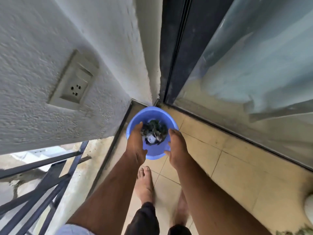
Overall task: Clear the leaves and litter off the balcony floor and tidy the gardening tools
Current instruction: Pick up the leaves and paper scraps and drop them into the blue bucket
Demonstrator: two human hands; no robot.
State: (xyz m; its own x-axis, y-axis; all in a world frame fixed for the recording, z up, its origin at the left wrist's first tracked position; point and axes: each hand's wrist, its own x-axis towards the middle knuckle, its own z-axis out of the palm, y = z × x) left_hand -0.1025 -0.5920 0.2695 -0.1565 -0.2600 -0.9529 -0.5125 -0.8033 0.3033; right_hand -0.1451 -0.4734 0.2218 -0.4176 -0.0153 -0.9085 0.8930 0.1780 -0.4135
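A blue plastic bucket (152,110) stands in the balcony corner, where the white wall meets the sliding door. Dark dry leaves (155,128) and a scrap of white litter (151,139) lie in its bottom. My left hand (135,143) reaches over the bucket's left rim with its fingers straight. My right hand (176,146) lies along the right rim, its fingers straight too. Both thumbs point inward near the front rim. Neither hand holds anything that I can see. I cannot tell whether the palms touch the bucket's sides.
A wall socket (74,83) sits in the rough wall on the left, above a black metal railing (50,175). The glass door (237,82) closes the right side. My bare feet (144,184) stand on beige tiles (228,167). A white object (309,206) and some leaves (294,232) are at the lower right.
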